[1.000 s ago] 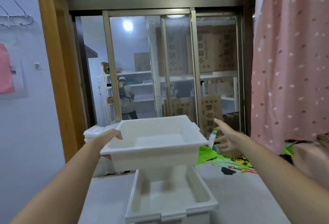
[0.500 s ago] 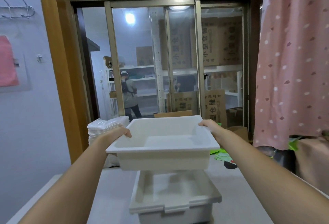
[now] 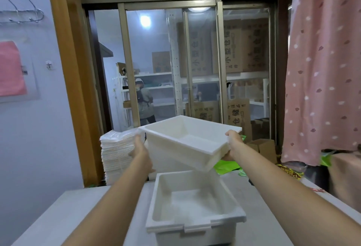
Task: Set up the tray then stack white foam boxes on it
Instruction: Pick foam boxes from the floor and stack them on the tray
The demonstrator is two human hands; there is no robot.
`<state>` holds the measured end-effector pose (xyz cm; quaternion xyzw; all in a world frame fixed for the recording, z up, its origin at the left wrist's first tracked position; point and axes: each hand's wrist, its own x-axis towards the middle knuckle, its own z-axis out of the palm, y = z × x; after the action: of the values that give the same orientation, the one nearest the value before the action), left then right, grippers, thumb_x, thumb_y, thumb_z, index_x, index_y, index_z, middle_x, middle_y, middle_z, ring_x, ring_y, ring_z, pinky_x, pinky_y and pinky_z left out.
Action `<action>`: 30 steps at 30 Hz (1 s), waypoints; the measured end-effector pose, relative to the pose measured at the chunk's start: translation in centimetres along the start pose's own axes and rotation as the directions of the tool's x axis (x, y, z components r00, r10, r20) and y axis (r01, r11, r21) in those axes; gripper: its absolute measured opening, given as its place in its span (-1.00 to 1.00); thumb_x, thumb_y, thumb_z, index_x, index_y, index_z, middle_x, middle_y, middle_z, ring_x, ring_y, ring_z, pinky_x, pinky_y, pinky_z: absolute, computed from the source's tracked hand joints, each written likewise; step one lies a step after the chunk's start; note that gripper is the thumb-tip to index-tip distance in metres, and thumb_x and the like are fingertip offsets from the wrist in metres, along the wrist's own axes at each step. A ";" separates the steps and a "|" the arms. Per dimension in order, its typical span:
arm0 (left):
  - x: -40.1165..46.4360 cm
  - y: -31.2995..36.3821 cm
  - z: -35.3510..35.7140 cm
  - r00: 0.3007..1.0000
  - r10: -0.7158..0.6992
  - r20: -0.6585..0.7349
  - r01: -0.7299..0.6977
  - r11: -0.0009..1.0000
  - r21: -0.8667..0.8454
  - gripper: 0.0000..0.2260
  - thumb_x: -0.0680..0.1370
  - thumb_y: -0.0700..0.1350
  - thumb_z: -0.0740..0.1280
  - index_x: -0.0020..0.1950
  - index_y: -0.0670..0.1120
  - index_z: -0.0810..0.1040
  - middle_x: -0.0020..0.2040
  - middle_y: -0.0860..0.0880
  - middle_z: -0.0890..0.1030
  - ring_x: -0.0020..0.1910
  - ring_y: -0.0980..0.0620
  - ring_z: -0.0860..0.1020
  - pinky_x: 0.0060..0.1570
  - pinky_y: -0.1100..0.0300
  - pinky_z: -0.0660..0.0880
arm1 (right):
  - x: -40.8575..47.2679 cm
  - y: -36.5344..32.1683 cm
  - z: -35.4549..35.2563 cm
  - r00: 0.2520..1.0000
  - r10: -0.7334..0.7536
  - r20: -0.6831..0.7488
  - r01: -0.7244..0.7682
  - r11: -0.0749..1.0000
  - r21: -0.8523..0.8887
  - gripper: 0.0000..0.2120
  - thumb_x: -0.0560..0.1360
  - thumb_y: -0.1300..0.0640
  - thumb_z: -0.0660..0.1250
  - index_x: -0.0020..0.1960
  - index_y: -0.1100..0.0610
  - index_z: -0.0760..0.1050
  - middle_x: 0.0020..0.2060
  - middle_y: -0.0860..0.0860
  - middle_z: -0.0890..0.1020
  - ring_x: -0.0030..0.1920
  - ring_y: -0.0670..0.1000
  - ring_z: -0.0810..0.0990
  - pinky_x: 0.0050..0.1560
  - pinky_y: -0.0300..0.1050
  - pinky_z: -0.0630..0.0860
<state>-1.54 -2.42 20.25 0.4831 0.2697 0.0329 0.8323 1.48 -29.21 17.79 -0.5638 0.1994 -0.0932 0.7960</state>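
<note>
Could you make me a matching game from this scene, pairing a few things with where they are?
Things:
1. tilted white foam box
2. open white foam box
3. stack of flat white sheets
4. pink spotted curtain

Places:
A. hanging at the right
B. on the grey table, under the held one
C. by the wooden door frame
D. in the air, between both hands

Pairs: 1-D, 2-B, 3-C, 4-A

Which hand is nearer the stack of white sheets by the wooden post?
Left. The left hand, holding the raised foam box, is beside the stack; the right hand holds the box's far side.
</note>
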 end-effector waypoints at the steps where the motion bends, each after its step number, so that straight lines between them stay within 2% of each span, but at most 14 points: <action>1: -0.9 -1.2 1.5 1.000 0.018 0.019 -0.018 1.000 0.006 -0.15 0.34 0.41 0.25 0.53 0.10 0.09 0.47 -0.09 0.27 0.38 -0.28 0.32 0.31 -0.32 0.26 | 0.9 0.7 0.7 1.000 -0.006 -0.021 0.006 1.000 0.021 -0.51 0.31 0.06 0.21 0.24 0.05 0.33 0.04 0.10 0.58 0.02 0.21 0.61 0.09 0.32 0.47; 5: -2.6 -4.7 5.1 0.991 0.129 0.042 -0.130 0.991 0.037 -0.34 0.43 0.21 0.27 0.48 0.03 0.19 0.34 -0.17 0.39 0.19 -0.25 0.45 0.11 -0.06 0.43 | -5.8 1.1 3.1 0.992 -0.060 -0.111 0.066 0.997 0.050 -0.46 0.43 0.11 0.17 0.41 0.07 0.27 0.20 0.08 0.51 0.18 0.23 0.53 0.23 0.19 0.48; 8: -1.3 -4.4 5.2 0.988 0.144 0.056 -0.147 0.987 0.061 -0.46 0.44 0.13 0.18 0.40 0.03 0.30 0.27 -0.14 0.43 0.08 -0.20 0.48 0.15 -0.07 0.48 | -5.0 1.1 2.6 0.993 -0.047 -0.105 0.054 0.997 0.063 -0.39 0.39 0.07 0.19 0.44 0.02 0.22 0.28 0.08 0.48 0.20 0.23 0.51 0.25 0.19 0.47; 11: 0.1 -3.5 4.9 0.986 0.144 0.087 -0.149 0.987 0.065 -0.51 0.44 0.12 0.18 0.34 0.00 0.39 0.18 -0.10 0.52 0.04 -0.18 0.50 0.09 -0.01 0.47 | -4.6 0.2 1.5 0.998 -0.046 -0.049 0.048 0.998 0.038 -0.54 0.39 -0.05 0.22 0.26 0.04 0.35 0.10 0.12 0.55 0.06 0.20 0.57 0.13 0.18 0.54; 14: 0.4 -1.9 3.6 0.983 0.079 0.166 -0.097 0.990 0.098 -0.62 0.49 0.14 0.20 0.20 -0.03 0.46 0.03 -0.08 0.56 -0.09 -0.14 0.49 -0.02 0.06 0.36 | -4.1 -0.9 0.0 0.998 -0.042 -0.036 0.043 0.999 0.027 -0.49 0.39 -0.22 0.18 0.22 0.05 0.42 0.07 0.11 0.58 -0.01 0.18 0.59 -0.08 0.04 0.57; 15: 0.7 -1.1 3.0 0.978 0.061 0.198 -0.089 0.986 0.140 -0.66 0.50 0.14 0.20 0.13 -0.05 0.47 -0.05 -0.09 0.55 -0.16 -0.12 0.48 -0.01 0.05 0.35 | -4.0 -1.4 -0.8 0.998 -0.054 -0.037 0.056 0.998 0.034 -0.46 0.42 -0.26 0.16 0.26 0.05 0.42 0.10 0.11 0.56 0.03 0.18 0.58 -0.04 0.06 0.56; 18: 1.1 0.9 0.3 0.957 0.062 0.285 -0.149 0.944 0.294 -0.72 0.57 0.10 0.20 -0.10 -0.12 0.43 -0.20 -0.12 0.50 -0.26 -0.10 0.48 -0.03 -0.03 0.44 | -2.6 -2.5 -2.9 0.997 -0.077 0.004 0.077 0.996 -0.048 -0.43 0.49 -0.27 0.15 0.38 0.03 0.39 0.30 0.08 0.48 0.26 0.19 0.50 0.33 0.13 0.37; 19: 1.1 1.4 -0.5 0.949 0.068 0.309 -0.178 0.922 0.344 -0.74 0.57 0.09 0.21 -0.11 -0.10 0.42 -0.19 -0.13 0.51 -0.25 -0.11 0.50 -0.10 -0.02 0.47 | -2.4 -2.8 -3.1 0.995 -0.085 0.047 0.089 0.991 -0.100 -0.45 0.52 -0.24 0.14 0.39 0.03 0.37 0.31 0.07 0.46 0.24 0.19 0.51 0.34 0.11 0.34; 22: 1.2 1.6 -1.7 0.927 0.058 0.371 -0.237 0.855 0.460 -0.77 0.57 0.07 0.25 -0.04 -0.10 0.46 -0.17 -0.12 0.54 -0.23 -0.07 0.53 -0.19 0.08 0.49 | -3.1 -2.7 -2.1 0.979 -0.051 0.195 0.078 0.988 -0.130 -0.61 0.58 -0.11 0.13 0.30 0.07 0.42 0.13 0.08 0.50 -0.02 0.13 0.55 0.05 -0.01 0.47; 23: 1.4 1.4 -1.7 0.922 0.061 0.383 -0.257 0.836 0.484 -0.78 0.58 0.05 0.24 -0.01 -0.11 0.47 -0.18 -0.12 0.54 -0.24 -0.06 0.53 -0.23 0.11 0.50 | -3.4 -2.6 -1.4 0.968 -0.067 0.240 0.104 0.984 -0.144 -0.67 0.60 -0.01 0.13 0.26 0.14 0.44 0.09 0.08 0.49 -0.02 0.11 0.54 0.04 -0.01 0.47; 26: 2.5 1.3 -1.1 0.923 0.074 0.377 -0.291 0.776 0.560 -0.76 0.58 0.00 0.25 0.11 -0.16 0.43 -0.21 -0.13 0.53 -0.29 -0.06 0.51 -0.36 0.15 0.47 | -3.0 -2.1 -0.1 0.953 -0.085 0.290 0.162 0.954 -0.253 -0.85 0.60 0.13 0.15 -0.07 0.13 0.46 -0.02 0.12 0.51 0.02 0.12 0.51 0.20 0.02 0.39; 27: 3.0 1.3 -0.9 0.930 0.097 0.355 -0.306 0.739 0.600 -0.75 0.58 -0.02 0.25 0.14 -0.18 0.42 -0.21 -0.13 0.52 -0.29 -0.06 0.50 -0.36 0.14 0.42 | -2.6 -1.8 -0.1 0.958 -0.076 0.276 0.153 0.950 -0.271 -0.86 0.59 0.13 0.16 -0.08 0.14 0.45 -0.09 0.10 0.52 0.01 0.12 0.50 0.22 0.04 0.38; 29: 4.1 1.4 -0.5 0.929 0.158 0.334 -0.349 0.673 0.652 -0.75 0.59 -0.08 0.25 0.19 -0.20 0.40 -0.22 -0.12 0.50 -0.30 -0.04 0.48 -0.35 0.15 0.36 | -1.7 -1.3 -0.1 0.968 -0.071 0.241 0.142 0.945 -0.295 -0.76 0.58 0.13 0.20 0.19 0.19 0.44 -0.09 0.07 0.52 0.12 0.13 0.47 0.33 0.06 0.34; 30: 4.5 1.2 -0.4 0.927 0.174 0.332 -0.361 0.661 0.658 -0.75 0.59 -0.11 0.24 0.21 -0.20 0.39 -0.19 -0.13 0.51 -0.28 -0.06 0.48 -0.31 0.16 0.37 | -1.3 -1.0 -0.2 0.976 -0.056 0.210 0.123 0.939 -0.321 -0.63 0.57 0.13 0.21 0.35 0.20 0.37 0.05 0.08 0.53 0.23 0.13 0.44 0.38 0.06 0.31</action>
<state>2.37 -0.03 19.18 0.8002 0.0840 -0.0091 0.5938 0.33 -29.19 18.92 -0.7046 0.1064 -0.0382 0.7005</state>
